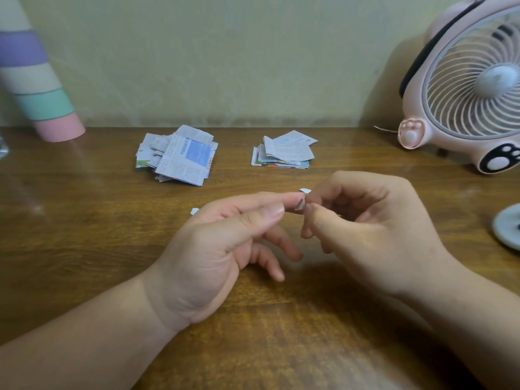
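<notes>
Fingertips of the left hand and right hand pinch a tiny paper scrap above the wooden table, well apart from the left clipping pile, the right clipping pile, their print too small to read, and the pink fan at the table's right edge.

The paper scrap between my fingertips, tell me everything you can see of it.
The paper scrap is tiny, white with faint grey print, thin like newsprint, and looks creased or folded. It is held in the air above the wooden table. The left hand pinches it between thumb and forefinger from one side, and the right hand pinches it from the other. Fingers hide most of it; one white corner pokes out above the right forefinger. Its full shape cannot be told.
</notes>
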Demonstrator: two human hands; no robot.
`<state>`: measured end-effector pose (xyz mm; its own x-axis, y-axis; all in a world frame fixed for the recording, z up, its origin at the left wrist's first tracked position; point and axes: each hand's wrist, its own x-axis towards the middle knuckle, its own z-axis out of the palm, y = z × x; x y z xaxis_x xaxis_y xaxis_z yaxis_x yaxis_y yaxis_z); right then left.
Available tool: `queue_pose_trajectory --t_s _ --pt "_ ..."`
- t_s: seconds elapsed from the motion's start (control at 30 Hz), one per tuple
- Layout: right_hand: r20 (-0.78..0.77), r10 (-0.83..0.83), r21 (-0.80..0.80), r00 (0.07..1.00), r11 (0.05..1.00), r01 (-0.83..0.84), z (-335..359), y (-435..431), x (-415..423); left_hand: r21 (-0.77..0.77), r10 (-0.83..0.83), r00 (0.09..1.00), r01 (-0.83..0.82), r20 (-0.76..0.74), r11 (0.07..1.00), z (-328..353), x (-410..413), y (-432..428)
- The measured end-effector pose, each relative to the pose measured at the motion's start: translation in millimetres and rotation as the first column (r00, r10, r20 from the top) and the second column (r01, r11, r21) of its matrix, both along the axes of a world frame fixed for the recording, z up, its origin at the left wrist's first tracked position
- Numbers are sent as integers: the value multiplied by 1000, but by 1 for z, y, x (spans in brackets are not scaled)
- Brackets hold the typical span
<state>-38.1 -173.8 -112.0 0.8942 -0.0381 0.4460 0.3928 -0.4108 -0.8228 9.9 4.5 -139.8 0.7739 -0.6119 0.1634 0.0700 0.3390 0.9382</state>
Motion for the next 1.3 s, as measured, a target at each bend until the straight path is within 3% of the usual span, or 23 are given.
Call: queue_pose_trajectory --t_s 0.23,0.8,0.93,1.07,1.3 --pt "-52 54 79 997 996 -50 0 1 -1 66 89 996 -89 9 994 1 -2 -4" --pt "-84 87 57 993 995 -83 0 3 -3 138 219 975 -220 25 966 6 -6 -8" --pt "-74 -1 -36 997 999 -2 -5 6 1 138 272 960 -278 59 951 6 -7 -10" --pt "-67 -51 2 996 999 51 -7 6 3 190 258 956 -282 138 940 4 -8 -10" --pt "-67 -58 37 996 997 61 -5 1 5 135 228 972 -235 62 963 5 -5 -8"
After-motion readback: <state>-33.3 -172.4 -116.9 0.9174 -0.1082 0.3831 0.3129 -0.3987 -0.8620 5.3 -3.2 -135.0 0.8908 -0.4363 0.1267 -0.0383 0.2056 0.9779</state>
